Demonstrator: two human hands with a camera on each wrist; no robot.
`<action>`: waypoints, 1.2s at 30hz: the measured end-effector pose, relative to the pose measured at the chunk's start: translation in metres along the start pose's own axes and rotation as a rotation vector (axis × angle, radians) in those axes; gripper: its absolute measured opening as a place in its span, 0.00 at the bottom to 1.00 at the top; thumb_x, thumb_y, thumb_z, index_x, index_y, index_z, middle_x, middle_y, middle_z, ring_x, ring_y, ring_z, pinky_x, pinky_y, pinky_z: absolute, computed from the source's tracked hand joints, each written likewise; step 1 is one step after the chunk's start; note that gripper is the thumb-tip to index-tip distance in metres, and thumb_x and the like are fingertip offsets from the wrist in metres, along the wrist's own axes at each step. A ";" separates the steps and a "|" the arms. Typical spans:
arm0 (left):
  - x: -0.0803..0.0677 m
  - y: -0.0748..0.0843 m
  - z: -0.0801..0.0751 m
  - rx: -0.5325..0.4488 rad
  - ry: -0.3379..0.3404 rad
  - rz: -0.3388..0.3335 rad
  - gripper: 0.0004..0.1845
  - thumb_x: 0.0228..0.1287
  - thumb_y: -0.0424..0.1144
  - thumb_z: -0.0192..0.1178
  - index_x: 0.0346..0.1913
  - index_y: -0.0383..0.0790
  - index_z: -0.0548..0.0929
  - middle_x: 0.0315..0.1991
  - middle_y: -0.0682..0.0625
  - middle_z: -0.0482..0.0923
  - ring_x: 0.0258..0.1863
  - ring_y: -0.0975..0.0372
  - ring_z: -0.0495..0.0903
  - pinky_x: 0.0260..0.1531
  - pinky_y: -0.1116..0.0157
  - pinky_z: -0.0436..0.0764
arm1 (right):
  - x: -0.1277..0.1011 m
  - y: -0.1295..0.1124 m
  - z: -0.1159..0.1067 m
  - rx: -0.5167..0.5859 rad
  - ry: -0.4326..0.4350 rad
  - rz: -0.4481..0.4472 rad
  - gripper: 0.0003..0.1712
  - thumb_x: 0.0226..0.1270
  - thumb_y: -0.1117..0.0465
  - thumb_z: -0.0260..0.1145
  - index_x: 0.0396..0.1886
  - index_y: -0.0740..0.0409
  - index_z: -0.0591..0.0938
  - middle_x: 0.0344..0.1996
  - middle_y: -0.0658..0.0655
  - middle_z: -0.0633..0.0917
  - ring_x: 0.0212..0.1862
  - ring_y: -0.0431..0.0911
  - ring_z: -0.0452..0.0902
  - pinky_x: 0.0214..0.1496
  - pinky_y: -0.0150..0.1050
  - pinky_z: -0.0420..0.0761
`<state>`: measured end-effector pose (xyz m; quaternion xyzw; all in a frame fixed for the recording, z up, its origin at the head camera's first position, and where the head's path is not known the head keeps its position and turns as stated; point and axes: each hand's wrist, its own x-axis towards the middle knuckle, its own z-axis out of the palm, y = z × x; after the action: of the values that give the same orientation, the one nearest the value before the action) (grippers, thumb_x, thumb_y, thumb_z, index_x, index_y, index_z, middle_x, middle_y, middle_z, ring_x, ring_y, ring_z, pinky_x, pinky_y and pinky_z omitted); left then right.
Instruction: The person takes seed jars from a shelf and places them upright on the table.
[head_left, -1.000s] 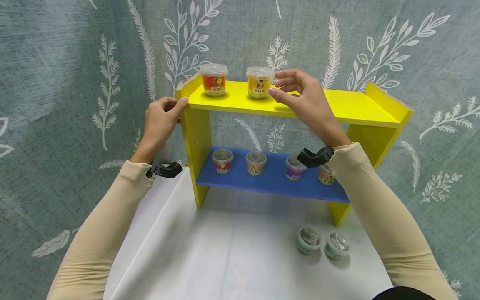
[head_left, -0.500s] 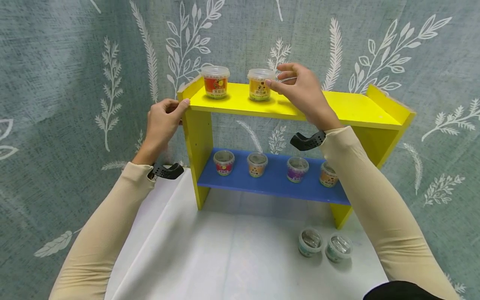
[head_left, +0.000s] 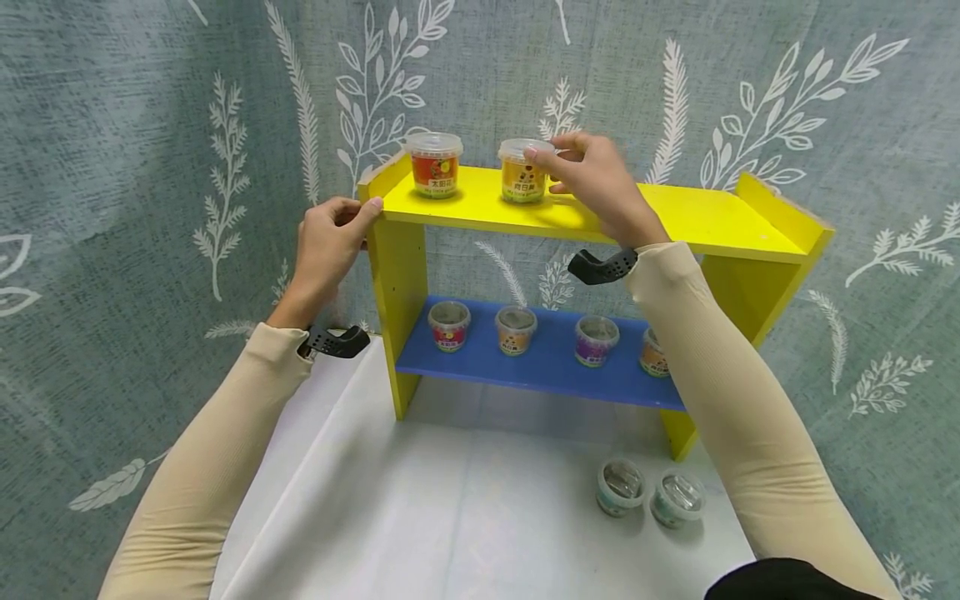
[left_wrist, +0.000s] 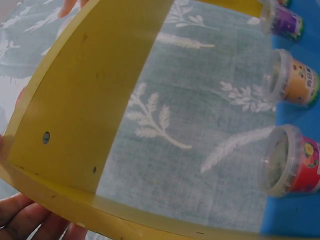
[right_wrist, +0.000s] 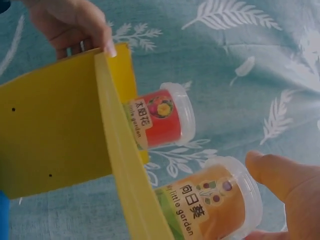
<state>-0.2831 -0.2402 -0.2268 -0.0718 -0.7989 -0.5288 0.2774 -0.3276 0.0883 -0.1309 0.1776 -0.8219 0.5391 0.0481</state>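
Orange-labelled cup (head_left: 521,182): upright on top of shelf unit (head_left: 720,212), long axis vertical. Right grip (head_left: 597,179) nearer; cup lies from it toward shelf unit's left end. Whether right grip pinches, I cannot tell. Left grip (head_left: 330,243) pinches shelf unit's left corner.

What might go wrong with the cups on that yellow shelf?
The right hand is at the lid of the upper orange cup, so the cup might tip or the lid loosen. The left hand grips a corner of the yellow shelf; a tug could topple the upper red cup.
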 end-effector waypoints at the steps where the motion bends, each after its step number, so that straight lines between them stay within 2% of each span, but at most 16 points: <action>1: 0.000 0.000 0.000 -0.001 -0.001 0.000 0.31 0.72 0.61 0.61 0.58 0.35 0.84 0.48 0.44 0.83 0.41 0.61 0.81 0.40 0.70 0.82 | 0.001 0.000 0.001 0.019 -0.007 0.001 0.44 0.69 0.41 0.70 0.77 0.58 0.68 0.71 0.57 0.72 0.64 0.49 0.76 0.66 0.43 0.77; 5: 0.000 0.000 0.000 -0.002 0.000 0.006 0.31 0.72 0.61 0.61 0.58 0.35 0.84 0.48 0.44 0.83 0.40 0.61 0.81 0.40 0.70 0.82 | 0.006 -0.001 0.002 0.058 -0.022 0.017 0.45 0.69 0.41 0.71 0.77 0.59 0.68 0.73 0.55 0.70 0.66 0.48 0.74 0.66 0.43 0.77; 13: 0.001 0.000 0.000 -0.013 -0.002 0.004 0.30 0.71 0.60 0.62 0.57 0.35 0.84 0.47 0.44 0.83 0.40 0.61 0.81 0.40 0.69 0.82 | 0.009 -0.003 0.005 0.027 -0.042 0.058 0.50 0.68 0.40 0.71 0.81 0.56 0.61 0.77 0.54 0.65 0.68 0.48 0.73 0.68 0.43 0.76; 26: 0.000 -0.002 0.001 -0.007 0.005 0.011 0.30 0.72 0.60 0.61 0.57 0.34 0.84 0.47 0.44 0.83 0.40 0.61 0.81 0.40 0.69 0.81 | 0.009 -0.001 0.006 0.028 -0.039 0.074 0.51 0.66 0.39 0.72 0.81 0.51 0.62 0.74 0.55 0.68 0.67 0.48 0.73 0.69 0.43 0.74; 36: 0.001 -0.002 0.000 0.005 0.008 0.011 0.31 0.71 0.61 0.61 0.57 0.34 0.84 0.48 0.44 0.83 0.41 0.60 0.81 0.42 0.68 0.82 | 0.008 -0.002 0.007 0.053 -0.025 0.057 0.49 0.65 0.41 0.74 0.79 0.54 0.65 0.71 0.56 0.71 0.65 0.47 0.74 0.66 0.44 0.76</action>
<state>-0.2847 -0.2411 -0.2284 -0.0732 -0.7988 -0.5254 0.2838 -0.3337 0.0792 -0.1299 0.1621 -0.8125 0.5596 0.0179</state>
